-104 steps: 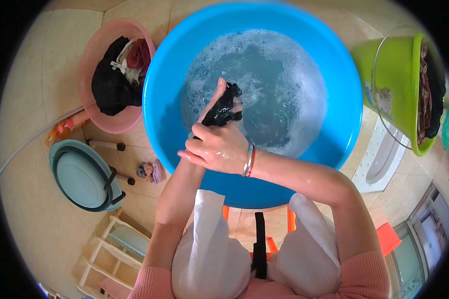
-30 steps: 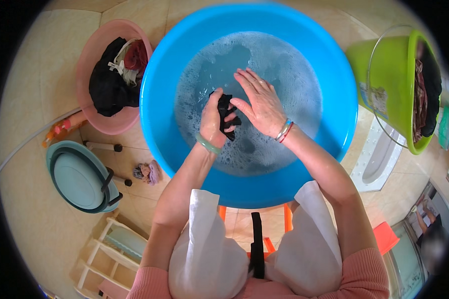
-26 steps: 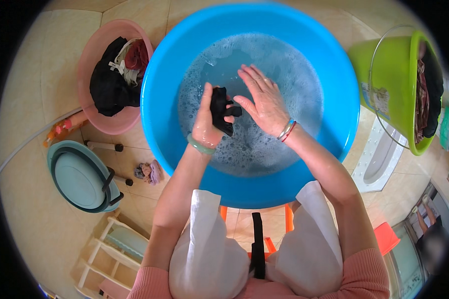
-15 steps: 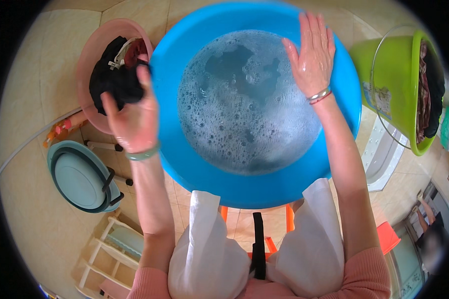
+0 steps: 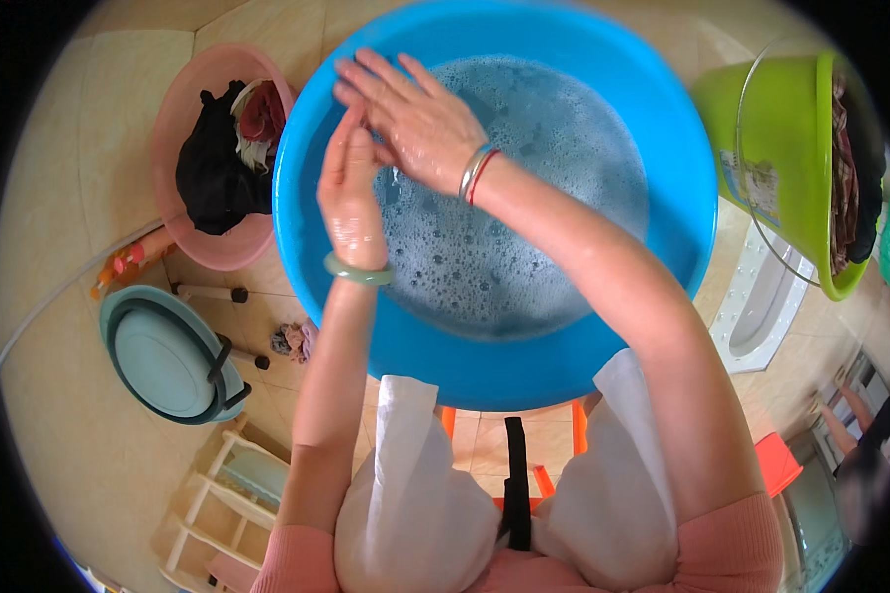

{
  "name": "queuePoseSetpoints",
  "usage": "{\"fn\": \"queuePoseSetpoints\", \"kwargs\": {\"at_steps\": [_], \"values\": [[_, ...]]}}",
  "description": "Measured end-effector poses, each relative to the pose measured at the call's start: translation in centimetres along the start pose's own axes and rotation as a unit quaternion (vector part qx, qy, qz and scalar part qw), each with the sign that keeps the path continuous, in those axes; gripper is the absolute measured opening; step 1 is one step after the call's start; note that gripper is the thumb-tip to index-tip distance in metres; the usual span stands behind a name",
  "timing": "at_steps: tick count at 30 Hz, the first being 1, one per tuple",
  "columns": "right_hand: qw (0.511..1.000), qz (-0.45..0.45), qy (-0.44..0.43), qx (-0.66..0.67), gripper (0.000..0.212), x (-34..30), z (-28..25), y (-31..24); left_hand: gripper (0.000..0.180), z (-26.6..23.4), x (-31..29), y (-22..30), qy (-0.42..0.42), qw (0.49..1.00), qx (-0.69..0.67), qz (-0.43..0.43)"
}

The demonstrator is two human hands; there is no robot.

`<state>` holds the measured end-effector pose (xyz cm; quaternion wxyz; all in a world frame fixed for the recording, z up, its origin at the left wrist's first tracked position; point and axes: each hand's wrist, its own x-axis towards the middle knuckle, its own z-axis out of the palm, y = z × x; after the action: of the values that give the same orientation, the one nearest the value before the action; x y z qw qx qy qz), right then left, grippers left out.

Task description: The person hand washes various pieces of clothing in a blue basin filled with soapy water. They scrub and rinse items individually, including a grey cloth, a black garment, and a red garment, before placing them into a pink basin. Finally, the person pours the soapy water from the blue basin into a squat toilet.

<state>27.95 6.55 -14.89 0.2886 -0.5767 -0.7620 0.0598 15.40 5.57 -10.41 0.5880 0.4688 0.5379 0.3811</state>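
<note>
A large blue basin full of soapy water stands in front of me. My left hand is wet and flat, edge-up over the basin's left side, with a green bangle on the wrist. My right hand lies across it, fingers spread, rubbing against the left palm; it wears thin bracelets. Neither hand holds anything. A pink basin to the left holds a heap of dark and red wet clothes.
A green bucket with clothes stands at the right. A grey-green lidded tub and a small rag lie on the tiled floor at the left, with a wooden rack below. An orange stool is under me.
The dark garment I was scrubbing in the basin went with my left hand to the pink basin. Both hands are now back over the blue basin, empty and pressed together.
</note>
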Motion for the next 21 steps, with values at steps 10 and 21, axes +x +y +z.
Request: {"fn": "queuePoseSetpoints", "kwargs": {"at_steps": [10,21], "values": [[0.982,0.062,-0.152,-0.089,0.057,-8.2,1.8,5.6,0.050,-0.5,-0.1,-9.0,-0.129,0.832,0.526,0.121],[0.962,0.053,-0.228,-0.138,0.051,-7.7,2.4,7.3,0.062,1.4,2.1,-10.8,-0.235,0.743,0.625,0.043]]}}
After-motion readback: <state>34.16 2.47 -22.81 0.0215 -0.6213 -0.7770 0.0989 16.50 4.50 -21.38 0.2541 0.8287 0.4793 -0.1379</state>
